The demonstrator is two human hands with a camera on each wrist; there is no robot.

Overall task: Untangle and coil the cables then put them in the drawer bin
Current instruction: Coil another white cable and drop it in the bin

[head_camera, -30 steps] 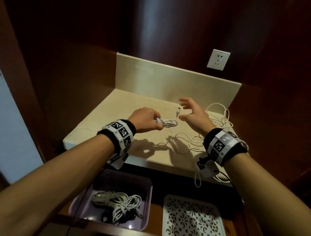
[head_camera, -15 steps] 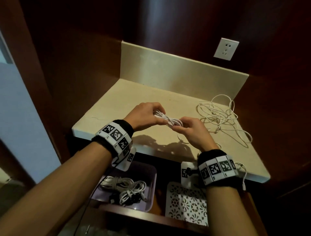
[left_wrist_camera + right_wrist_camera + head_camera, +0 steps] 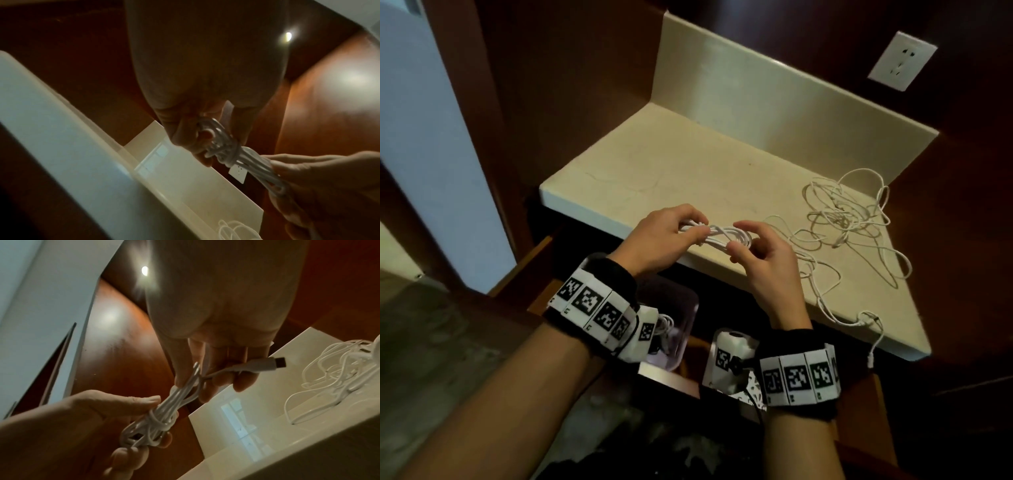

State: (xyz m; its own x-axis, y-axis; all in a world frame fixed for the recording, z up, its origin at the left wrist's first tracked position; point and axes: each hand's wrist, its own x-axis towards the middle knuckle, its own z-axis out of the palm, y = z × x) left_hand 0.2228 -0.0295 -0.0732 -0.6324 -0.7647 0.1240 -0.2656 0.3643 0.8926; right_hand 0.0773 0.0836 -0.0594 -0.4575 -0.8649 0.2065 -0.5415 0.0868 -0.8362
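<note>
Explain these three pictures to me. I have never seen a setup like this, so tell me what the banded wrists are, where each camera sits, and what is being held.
No machine here: a person works with bare hands. The patterned bands carry wrist cameras. The big picture comes from a head camera looking down; the other two look along each hand from the wrists.

The left hand and right hand both hold one coiled white cable, already wrapped round its middle. The right wrist view shows its USB plug sticking out past the right hand's fingers.

On the cream shelf lies a tangled white cable. Below, an open drawer holds a bin with cables inside.
</note>
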